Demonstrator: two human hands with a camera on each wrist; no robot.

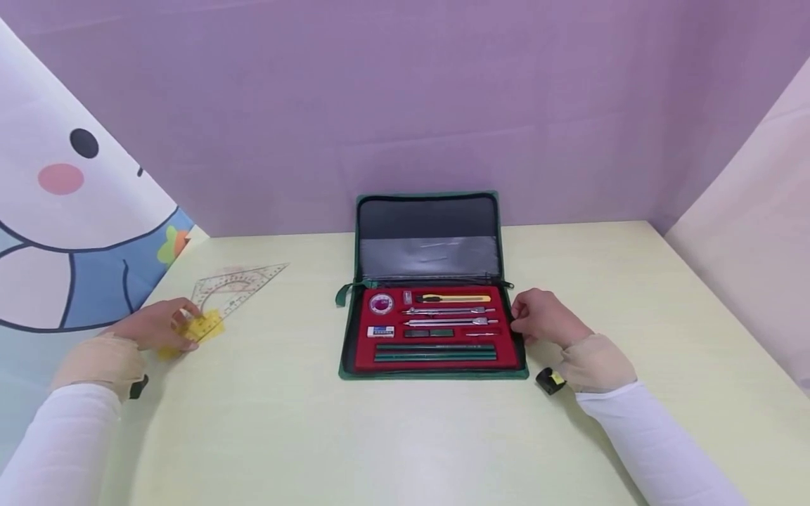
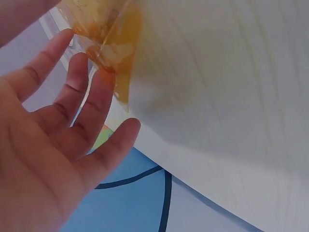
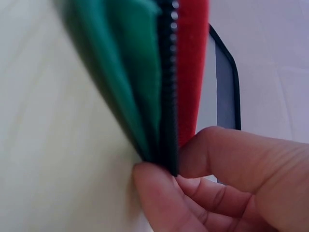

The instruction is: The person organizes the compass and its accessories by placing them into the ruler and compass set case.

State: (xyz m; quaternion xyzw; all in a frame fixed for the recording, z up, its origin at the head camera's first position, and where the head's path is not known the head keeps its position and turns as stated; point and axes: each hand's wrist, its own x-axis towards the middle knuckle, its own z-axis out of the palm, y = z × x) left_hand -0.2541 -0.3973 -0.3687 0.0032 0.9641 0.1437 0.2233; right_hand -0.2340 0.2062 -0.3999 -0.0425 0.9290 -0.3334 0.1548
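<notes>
In the head view my left hand (image 1: 150,325) is at the table's left side, gripping a yellow see-through plastic piece (image 1: 207,325) and a clear set square (image 1: 261,280) with printed scales. Up close, the yellow piece (image 2: 126,53) shows a pointed corner against the fingertips. A green zip case (image 1: 436,376) lies unfolded mid-table. Its right edge is pinched between thumb and finger of my right hand (image 1: 547,318); the right wrist view shows the zip teeth (image 3: 169,92) there. The red insert (image 1: 506,355) holds two compasses (image 1: 451,322), a yellow cutter knife (image 1: 458,299) and dark green pencils (image 1: 436,356).
Also in the insert are a tape roll (image 1: 382,303), an eraser (image 1: 380,332) and small green boxes (image 1: 429,333). The case's lid (image 1: 430,256) leans up near the purple back wall (image 1: 405,112). A cartoon-printed cloth (image 1: 95,281) borders the table's left side.
</notes>
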